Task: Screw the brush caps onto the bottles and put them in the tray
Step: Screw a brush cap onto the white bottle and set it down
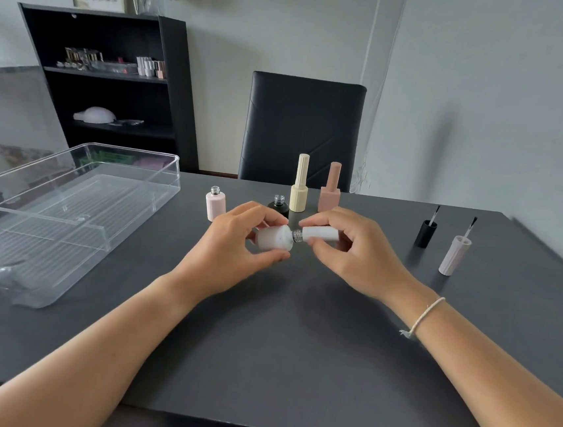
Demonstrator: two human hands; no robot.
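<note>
A: So, in the head view, how are the hands placed?

B: Both are raised over the middle of the dark table [296,335]. The left hand [236,243] grips a white bottle [275,237] lying sideways, thumb under it and fingers over it. The right hand [348,250] pinches a white cap [319,233] whose open end sits at the bottle's threaded neck.

A: And around them?

B: A clear tray [67,206] sits on the left of the table. Behind the hands stand an uncapped pink bottle [215,204], an uncapped black bottle [278,205] partly hidden by the left hand's fingers, a capped cream bottle [300,184] and a capped tan bottle [330,187]. To the right, a black brush cap [426,231] and a pale ribbed brush cap [455,254] stand with bristles up. A black chair [302,129] faces the table; a black shelf [113,83] stands at the back left.

A: Any writing?

B: None I can read.
</note>
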